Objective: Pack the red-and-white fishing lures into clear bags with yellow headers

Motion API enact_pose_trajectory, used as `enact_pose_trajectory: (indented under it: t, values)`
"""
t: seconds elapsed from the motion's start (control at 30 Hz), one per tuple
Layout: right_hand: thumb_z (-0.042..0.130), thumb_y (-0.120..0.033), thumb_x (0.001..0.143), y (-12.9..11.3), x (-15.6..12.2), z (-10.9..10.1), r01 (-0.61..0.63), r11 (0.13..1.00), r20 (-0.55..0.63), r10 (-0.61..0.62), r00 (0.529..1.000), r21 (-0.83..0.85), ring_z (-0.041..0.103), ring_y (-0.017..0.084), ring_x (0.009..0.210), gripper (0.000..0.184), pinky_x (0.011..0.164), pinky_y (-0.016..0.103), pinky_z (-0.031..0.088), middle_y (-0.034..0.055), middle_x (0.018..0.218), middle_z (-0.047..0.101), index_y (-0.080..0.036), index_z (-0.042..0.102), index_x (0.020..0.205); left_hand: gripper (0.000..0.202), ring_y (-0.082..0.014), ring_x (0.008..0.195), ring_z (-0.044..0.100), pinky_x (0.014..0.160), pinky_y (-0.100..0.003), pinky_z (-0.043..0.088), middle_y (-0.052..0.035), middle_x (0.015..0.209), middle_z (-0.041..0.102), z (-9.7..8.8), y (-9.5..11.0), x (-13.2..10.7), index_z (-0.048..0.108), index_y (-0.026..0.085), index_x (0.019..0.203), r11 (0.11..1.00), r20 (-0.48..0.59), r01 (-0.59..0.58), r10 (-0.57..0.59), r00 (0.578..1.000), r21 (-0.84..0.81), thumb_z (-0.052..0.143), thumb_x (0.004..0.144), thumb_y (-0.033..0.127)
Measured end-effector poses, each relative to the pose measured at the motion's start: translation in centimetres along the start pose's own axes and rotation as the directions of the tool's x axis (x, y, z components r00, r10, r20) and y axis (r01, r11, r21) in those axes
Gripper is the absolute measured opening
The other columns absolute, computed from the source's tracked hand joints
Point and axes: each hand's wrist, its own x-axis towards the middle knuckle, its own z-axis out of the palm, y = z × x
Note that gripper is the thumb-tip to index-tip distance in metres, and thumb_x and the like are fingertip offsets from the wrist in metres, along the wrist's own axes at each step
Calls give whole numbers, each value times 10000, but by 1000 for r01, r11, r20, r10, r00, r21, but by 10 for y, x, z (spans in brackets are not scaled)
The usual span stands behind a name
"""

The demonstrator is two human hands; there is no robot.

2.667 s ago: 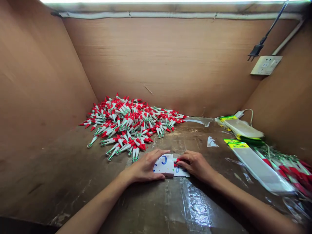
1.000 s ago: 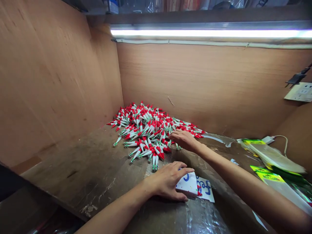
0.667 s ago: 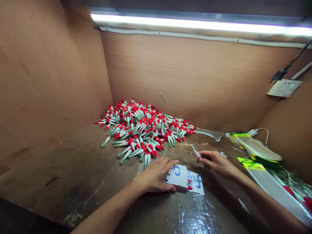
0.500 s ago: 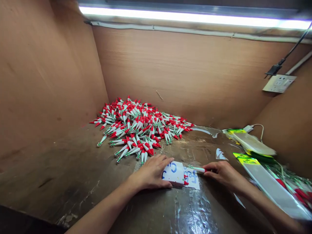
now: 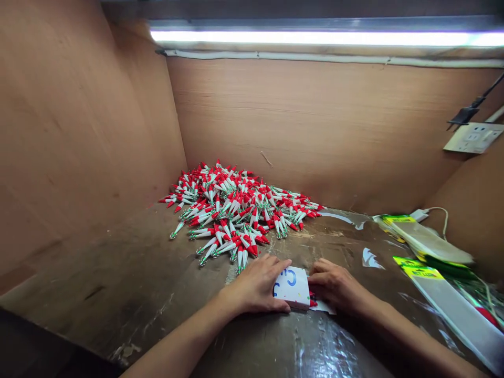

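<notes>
My left hand [image 5: 262, 286] is closed round a small white box [image 5: 297, 289] with blue handwriting, lying on the dark tabletop. Red tips of squid jigs [image 5: 313, 303] poke out of the box's right end, over a white card flap [image 5: 326, 307]. My right hand [image 5: 334, 286] is up against that end, fingers pinched together. The jig it holds is mostly hidden behind the fingers and the box. Behind my left hand spreads a big heap of red-and-white squid jigs [image 5: 236, 205] with green hooks.
Clear plastic sleeves with yellow-green headers [image 5: 444, 294] lie at the right, beside more jigs with green hooks. White scraps [image 5: 370, 259] stick to the worn tabletop [image 5: 129, 278]. Brown panels enclose the back and sides. A socket [image 5: 472, 137] with a dangling plug [image 5: 464, 115] is at right.
My right hand has moved left with the squid jig, bringing it to the box's open end. My left hand keeps its hold on the box. The view has shifted slightly.
</notes>
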Motion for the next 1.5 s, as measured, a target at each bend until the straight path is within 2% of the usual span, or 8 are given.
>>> enact_pose_trajectory:
  t: [0.13, 0.23, 0.33, 0.53, 0.83, 1.23, 1.4, 1.5]
  values:
    - [608, -346, 932, 10, 29, -49, 12, 986, 222, -49, 974, 164, 653, 165, 848, 226, 737, 248, 469, 22, 994, 736, -265, 741, 1095, 1041, -357, 1211, 505, 1031, -519, 419, -121, 1371, 519, -1, 3, -1, 318, 281, 1528, 1000, -1, -7, 7, 1000, -28, 739, 674, 702]
    - [524, -376, 968, 20, 86, -88, -91, 995, 37, 93, 995, -36, 661, 162, 819, 275, 729, 246, 459, 24, 950, 754, -238, 743, 1060, 1141, -381, 1269, 460, 1061, -552, 385, -122, 1458, 441, -4, 5, -1, 253, 308, 1550, 998, -10, -15, 14, 1000, -59, 779, 618, 703]
    - [532, -357, 942, 36, 151, -109, -360, 878, -192, 312, 930, -315, 671, 195, 848, 261, 722, 264, 442, 58, 971, 758, -236, 744, 1035, 1169, -384, 1305, 429, 1092, -555, 355, -117, 1489, 407, -8, 7, -1, 243, 319, 1550, 996, -20, -32, 30, 999, -83, 801, 594, 694]
    - [615, -438, 870, 66, 217, -101, -463, 800, -260, 387, 884, -381, 681, 263, 970, 313, 732, 283, 460, 94, 1061, 754, -252, 739, 1090, 1181, -400, 1337, 405, 1100, -573, 351, -123, 1510, 383, -15, 8, -2, 222, 334, 1557, 995, -13, -17, 15, 1000, -96, 801, 592, 692]
    - [648, -226, 788, 71, 262, -82, -455, 797, -274, 370, 887, -397, 648, 302, 1071, 234, 847, 320, 473, 170, 1080, 732, -172, 770, 980, 1160, -413, 1353, 393, 1100, -587, 355, -131, 1505, 385, -16, 6, -4, 222, 335, 1558, 995, -21, -16, 14, 1000, -96, 796, 608, 671]
    - [479, -456, 924, 76, 223, -106, -292, 941, -447, 338, 828, 170, 653, 198, 795, 366, 665, 274, 482, 130, 995, 725, -146, 645, 1027, 1145, -402, 1340, 407, 1090, -584, 370, -118, 1499, 394, -18, 7, -5, 221, 346, 1554, 995, -22, -23, 21, 1000, -97, 798, 618, 663]
    - [481, -606, 915, 70, 149, -100, -148, 884, -371, 331, 868, 444, 614, 134, 615, 509, 539, 246, 475, 122, 984, 726, -157, 618, 1112, 1124, -381, 1330, 414, 1103, -559, 362, -121, 1484, 413, -17, 5, -4, 234, 321, 1554, 995, -44, -42, 38, 998, -87, 796, 637, 648]
    - [654, -579, 839, 64, 98, -89, -61, 718, -266, 335, 904, 694, 616, 127, 657, 510, 571, 236, 472, 101, 1007, 714, -186, 623, 1163, 1101, -369, 1303, 441, 1093, -545, 372, -112, 1461, 440, -16, 3, -4, 249, 332, 1549, 996, -20, -41, 39, 999, -79, 805, 644, 622]
